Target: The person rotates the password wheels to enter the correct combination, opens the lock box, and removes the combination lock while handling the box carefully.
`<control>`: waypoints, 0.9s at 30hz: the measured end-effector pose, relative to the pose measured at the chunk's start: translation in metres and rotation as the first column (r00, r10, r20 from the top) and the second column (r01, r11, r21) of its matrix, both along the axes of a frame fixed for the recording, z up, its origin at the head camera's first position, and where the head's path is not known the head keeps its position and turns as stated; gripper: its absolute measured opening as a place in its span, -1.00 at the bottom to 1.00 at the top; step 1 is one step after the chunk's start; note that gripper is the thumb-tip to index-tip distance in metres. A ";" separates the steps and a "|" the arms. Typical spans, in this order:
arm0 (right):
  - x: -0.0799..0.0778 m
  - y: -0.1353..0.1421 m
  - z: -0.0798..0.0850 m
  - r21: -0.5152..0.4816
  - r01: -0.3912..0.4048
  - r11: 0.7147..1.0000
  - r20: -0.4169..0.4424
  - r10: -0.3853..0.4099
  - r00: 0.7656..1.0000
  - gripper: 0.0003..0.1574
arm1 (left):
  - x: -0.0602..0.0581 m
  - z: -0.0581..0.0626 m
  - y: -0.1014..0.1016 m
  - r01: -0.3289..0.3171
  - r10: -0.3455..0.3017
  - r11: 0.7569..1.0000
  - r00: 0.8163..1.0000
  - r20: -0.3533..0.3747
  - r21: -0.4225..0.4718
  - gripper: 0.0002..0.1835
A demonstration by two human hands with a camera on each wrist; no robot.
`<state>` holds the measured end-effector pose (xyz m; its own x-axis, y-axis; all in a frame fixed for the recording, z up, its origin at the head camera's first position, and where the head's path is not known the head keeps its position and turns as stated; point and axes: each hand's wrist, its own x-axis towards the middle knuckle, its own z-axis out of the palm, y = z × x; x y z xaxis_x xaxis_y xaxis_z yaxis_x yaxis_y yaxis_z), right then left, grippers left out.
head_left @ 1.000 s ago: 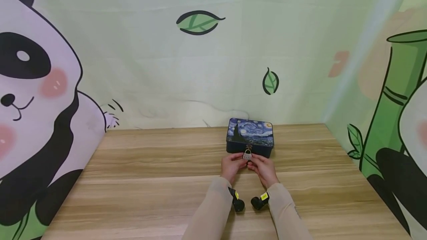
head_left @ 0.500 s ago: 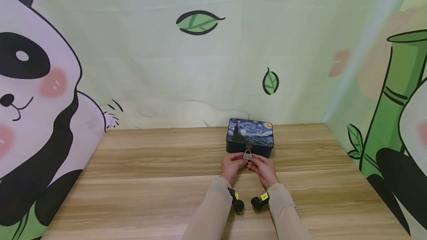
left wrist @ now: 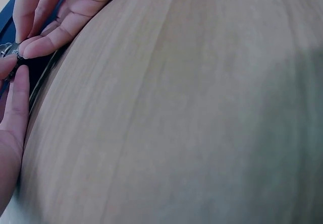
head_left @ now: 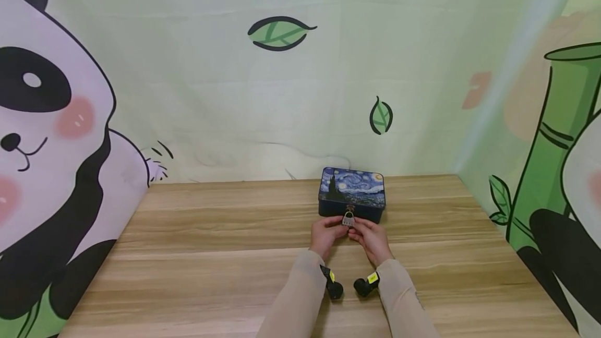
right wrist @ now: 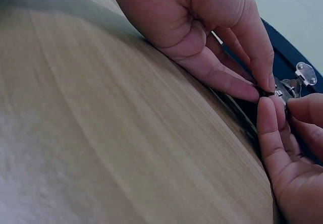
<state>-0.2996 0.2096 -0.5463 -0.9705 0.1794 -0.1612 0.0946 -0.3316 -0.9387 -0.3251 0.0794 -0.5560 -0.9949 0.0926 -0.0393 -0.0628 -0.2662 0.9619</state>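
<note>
The small silver metal combination padlock [head_left: 348, 221] is lying between the fingertips, its shackle pointing toward the metal clasp [right wrist: 306, 74] on the dark-blue rectangular tin box [head_left: 354, 188]; left hand [head_left: 324, 235] and right hand [head_left: 374, 239] are pinching opposite sides, neither clearly nearer.

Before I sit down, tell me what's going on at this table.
A person's left hand and right hand both pinch a small silver metal padlock with their fingertips. The padlock is at the silvery metal clasp on the front of a dark blue rectangular box with a swirling night-sky picture on top. The box sits closed near the far edge of the light wood-grain table. Whether the padlock is locked can't be made out.
</note>
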 end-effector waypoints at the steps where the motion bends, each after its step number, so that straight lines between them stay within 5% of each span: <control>1: 0.000 0.000 0.000 0.001 0.000 1.000 0.006 0.000 1.000 -0.54 | 0.000 0.000 0.000 0.004 -0.004 1.000 1.000 0.003 0.009 -0.70; 14: -0.001 0.000 -0.001 0.023 -0.010 1.000 0.012 0.010 1.000 -0.52 | -0.001 0.001 0.001 0.003 -0.003 1.000 0.999 0.040 0.015 -0.69; 20: 0.000 0.000 -0.001 0.019 -0.004 1.000 0.000 0.004 1.000 -0.52 | -0.007 -0.011 0.002 0.019 -0.016 0.998 0.998 -0.062 0.053 -0.75; 27: 0.000 -0.001 -0.001 0.021 0.003 1.000 -0.008 -0.002 1.000 -0.52 | -0.004 -0.003 0.004 -0.006 0.005 0.999 1.000 0.026 0.051 -0.72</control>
